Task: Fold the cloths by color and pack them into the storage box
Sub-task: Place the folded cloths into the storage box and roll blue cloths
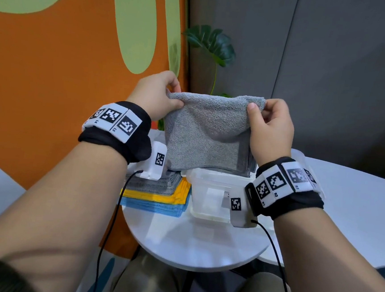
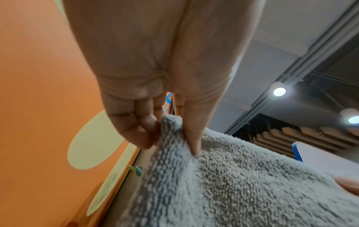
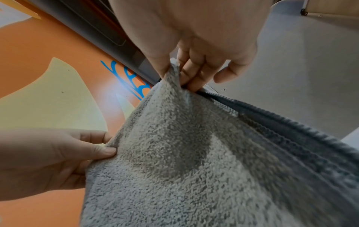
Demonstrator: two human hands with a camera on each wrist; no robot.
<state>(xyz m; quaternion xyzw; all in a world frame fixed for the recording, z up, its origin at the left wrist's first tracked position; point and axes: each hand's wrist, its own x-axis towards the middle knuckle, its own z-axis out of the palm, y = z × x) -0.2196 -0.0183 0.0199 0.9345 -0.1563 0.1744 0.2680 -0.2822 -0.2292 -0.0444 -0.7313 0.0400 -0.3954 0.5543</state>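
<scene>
A grey terry cloth (image 1: 207,133) hangs doubled over in the air above the table. My left hand (image 1: 158,94) pinches its top left corner between thumb and fingers. My right hand (image 1: 269,124) pinches the top right corner. In the left wrist view the left hand (image 2: 170,135) nips the grey cloth (image 2: 233,184) at its edge. In the right wrist view the right hand (image 3: 180,76) holds the grey cloth (image 3: 184,161) at its peak. Below stands a clear plastic storage box (image 1: 210,194). A stack of flat cloths (image 1: 159,194), grey, yellow and blue, lies left of it.
The small round white table (image 1: 189,245) carries the box and the stack. A second white table (image 1: 356,206) lies to the right. An orange and green wall (image 1: 66,65) is close on the left. A potted plant (image 1: 209,45) stands behind.
</scene>
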